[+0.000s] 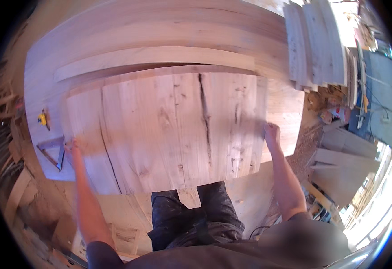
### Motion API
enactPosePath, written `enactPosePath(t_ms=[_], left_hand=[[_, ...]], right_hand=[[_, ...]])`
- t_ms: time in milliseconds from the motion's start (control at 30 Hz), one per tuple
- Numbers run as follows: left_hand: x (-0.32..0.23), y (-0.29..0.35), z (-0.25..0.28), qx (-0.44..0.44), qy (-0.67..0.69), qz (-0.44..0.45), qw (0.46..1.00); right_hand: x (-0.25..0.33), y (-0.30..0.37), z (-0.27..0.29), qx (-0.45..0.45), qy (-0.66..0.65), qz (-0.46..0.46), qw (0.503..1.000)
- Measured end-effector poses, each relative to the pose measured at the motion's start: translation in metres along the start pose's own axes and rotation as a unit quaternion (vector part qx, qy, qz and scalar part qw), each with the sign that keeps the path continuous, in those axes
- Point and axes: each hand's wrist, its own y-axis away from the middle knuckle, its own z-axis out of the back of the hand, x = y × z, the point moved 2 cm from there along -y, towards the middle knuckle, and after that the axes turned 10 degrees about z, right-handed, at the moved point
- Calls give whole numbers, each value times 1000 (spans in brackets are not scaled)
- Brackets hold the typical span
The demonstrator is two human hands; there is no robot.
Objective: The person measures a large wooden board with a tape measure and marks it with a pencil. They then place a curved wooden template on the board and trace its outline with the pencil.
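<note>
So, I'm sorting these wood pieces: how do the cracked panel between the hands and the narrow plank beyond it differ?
The wooden panel is broad, while the narrow plank is a slim strip. The panel shows long dark cracks and knots; the plank's visible face looks plain. The left hand and right hand are at the panel's side edges; neither touches the plank. Both pieces are pale wood.

Woodshop-type space. Big pale wooden table (pixel 160 27) fills the middle. Dusty brown floor (pixel 43 193), darker and littered on the right. Stacked boards (pixel 315 45) at the table's far right corner. Blue-grey surface (pixel 386 85) beyond. Flat sheets (pixel 346 168) overlapping, lower right. Wood scraps (pixel 5 101) far left. White glare upper and lower right, source washed out.
</note>
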Motion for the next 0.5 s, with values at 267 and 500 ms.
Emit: enactPosePath(t_ms=[267, 500], left_hand=[[-171, 229, -84, -124, -61, -256, 957], [-201, 255, -67, -49, -56, -154, 985]], right_hand=[[142, -94, 11, -47, 99, 188, 976], [274, -132, -84, 123, 18, 451, 884]])
